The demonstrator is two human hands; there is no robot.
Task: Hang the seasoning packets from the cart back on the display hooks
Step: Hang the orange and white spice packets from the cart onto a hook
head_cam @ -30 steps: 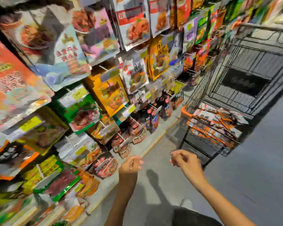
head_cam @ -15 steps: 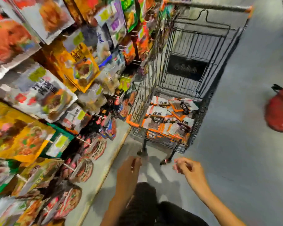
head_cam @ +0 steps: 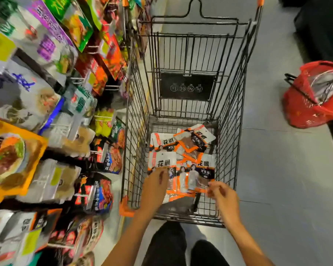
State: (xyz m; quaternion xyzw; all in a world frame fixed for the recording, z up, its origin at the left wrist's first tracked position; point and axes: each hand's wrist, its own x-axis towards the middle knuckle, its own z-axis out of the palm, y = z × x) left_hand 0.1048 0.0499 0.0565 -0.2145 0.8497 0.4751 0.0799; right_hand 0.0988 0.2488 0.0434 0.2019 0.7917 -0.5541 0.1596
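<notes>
Right, both of my hands are down in the cart and the seasoning packets lie in a loose heap on its wire floor, straight ahead of me and below the rim.

My left hand is the nearer one to a clean pick. Its fingers are fairly straight and close together, with the tips lying on the lower edge of the near-left packet. I cannot tell whether they have closed on it yet.

My right hand sits just beside the bottom corner of the near-right packet. Its fingers are curled, but the blur stops me saying whether they pinch the corner or only hover at it.

The relation I care about is the long axis. Both near packets lie flat with their length running away from me, white header ends far and bottom ends at my fingertips. So I judge that any packet I lift comes up by its tail and must be turned before its header can meet a peg.

The display hooks stand to my left, beyond the cart's left wall, so the left hand has the shorter carry.
</notes>
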